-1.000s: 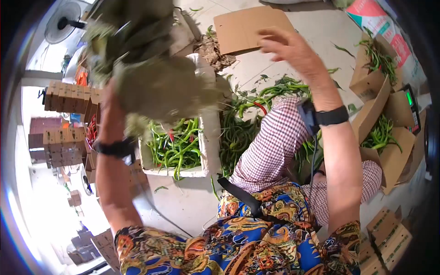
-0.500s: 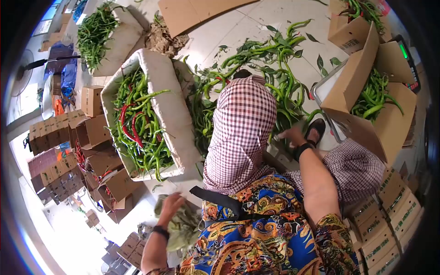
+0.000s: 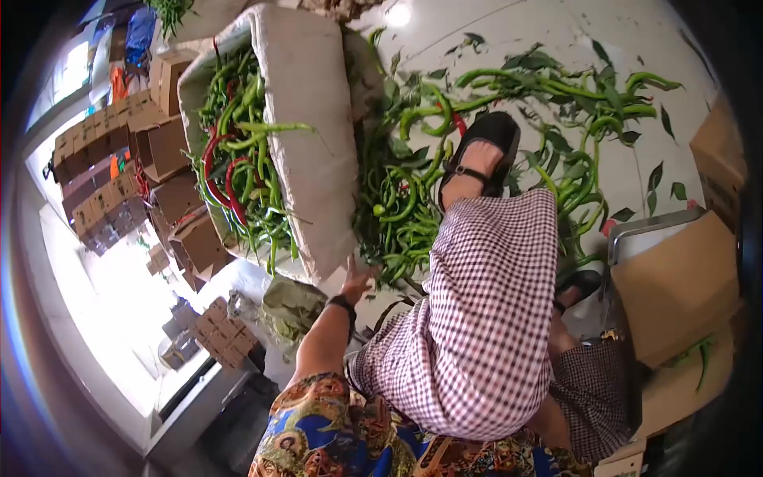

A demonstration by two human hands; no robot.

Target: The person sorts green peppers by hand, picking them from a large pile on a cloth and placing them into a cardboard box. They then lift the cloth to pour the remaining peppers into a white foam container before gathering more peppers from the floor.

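Note:
My left hand (image 3: 358, 280) reaches to the near end of the white foam box (image 3: 306, 135), beside the green peppers (image 3: 401, 230) heaped on the floor. Its fingers are spread, and nothing shows in them. The box is full of green peppers with a few long red peppers (image 3: 214, 179) on top. My right hand is hidden behind my knee in checked cloth (image 3: 493, 310); only part of that forearm shows at the lower right. More green peppers and loose leaves (image 3: 556, 87) are strewn around my foot in a black shoe (image 3: 491, 147).
A cardboard box (image 3: 675, 286) with a metal-edged scale (image 3: 648, 230) stands at the right. Stacked cartons (image 3: 99, 191) line the left side. A greenish bag (image 3: 294, 306) lies below the foam box. Another pepper pile (image 3: 171, 12) shows at the top left.
The view has tilted and shifted right. My left hand has moved up from over the greenish bag to the foam box's corner. My right hand has dropped from sight, and a shoe has come into view.

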